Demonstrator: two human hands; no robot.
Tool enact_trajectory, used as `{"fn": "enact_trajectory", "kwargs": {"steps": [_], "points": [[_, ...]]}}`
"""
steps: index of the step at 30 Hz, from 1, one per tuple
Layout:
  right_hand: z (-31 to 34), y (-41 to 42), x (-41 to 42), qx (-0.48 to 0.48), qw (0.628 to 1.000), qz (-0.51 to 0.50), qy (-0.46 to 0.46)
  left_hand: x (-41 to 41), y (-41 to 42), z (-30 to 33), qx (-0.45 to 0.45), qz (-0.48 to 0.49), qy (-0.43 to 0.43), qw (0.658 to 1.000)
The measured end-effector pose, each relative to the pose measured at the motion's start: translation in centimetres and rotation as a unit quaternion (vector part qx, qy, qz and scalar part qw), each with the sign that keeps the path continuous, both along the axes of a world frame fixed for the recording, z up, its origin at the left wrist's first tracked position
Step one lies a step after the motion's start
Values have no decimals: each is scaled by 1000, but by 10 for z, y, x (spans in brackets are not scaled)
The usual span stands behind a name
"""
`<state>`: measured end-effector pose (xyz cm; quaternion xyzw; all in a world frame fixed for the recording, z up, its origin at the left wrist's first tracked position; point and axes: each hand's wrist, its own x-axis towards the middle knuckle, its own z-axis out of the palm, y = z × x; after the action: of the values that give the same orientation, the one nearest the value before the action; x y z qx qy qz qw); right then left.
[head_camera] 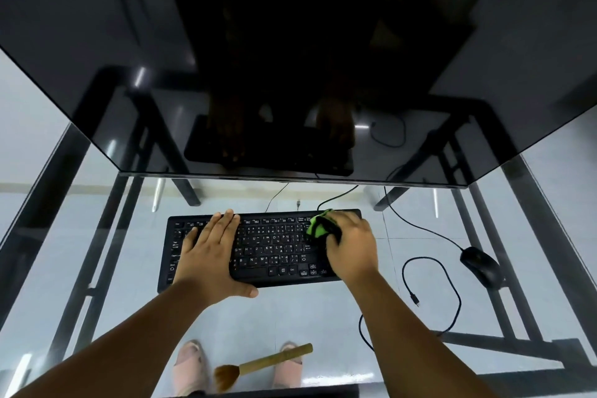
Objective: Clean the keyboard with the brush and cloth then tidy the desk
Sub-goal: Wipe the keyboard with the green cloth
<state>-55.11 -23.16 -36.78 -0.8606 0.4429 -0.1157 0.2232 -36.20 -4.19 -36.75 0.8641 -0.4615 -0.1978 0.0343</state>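
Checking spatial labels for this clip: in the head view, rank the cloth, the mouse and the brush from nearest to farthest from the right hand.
1. cloth: gripped in the right hand, over the keyboard's right end.
2. mouse: on the glass, off to the hand's right.
3. brush: at the desk's near edge, farthest.

1. Keyboard (268, 247): black casing, white key legends.
2. Cloth (319, 226), at 2 o'clock on the keyboard: bright green with black areas.
3. Brush (258, 365), at 6 o'clock: tan handle, reddish-brown bristles.
4. Mouse (481, 266), at 3 o'clock: black, black cable.
5. Monitor (290, 58), at 12 o'clock: glossy black.
6. Desk (129, 284): clear glass, black frame.
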Motion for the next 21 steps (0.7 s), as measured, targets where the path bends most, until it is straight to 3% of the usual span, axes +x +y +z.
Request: {"fn": "enact_trajectory", "kwargs": {"steps": [3, 9, 15, 21], "points": [[2, -2, -5, 0, 1000, 22, 19, 2, 1, -1, -1, 0, 1, 1000], [-1, -19, -14, -8, 995, -93, 32, 1, 2, 0, -1, -2, -1, 1000], [5, -2, 6, 50, 998, 24, -17, 2, 2, 0, -8, -6, 3, 1000], [5, -26, 0, 32, 989, -145, 19, 14, 15, -1, -14, -2, 1, 1000]]}}
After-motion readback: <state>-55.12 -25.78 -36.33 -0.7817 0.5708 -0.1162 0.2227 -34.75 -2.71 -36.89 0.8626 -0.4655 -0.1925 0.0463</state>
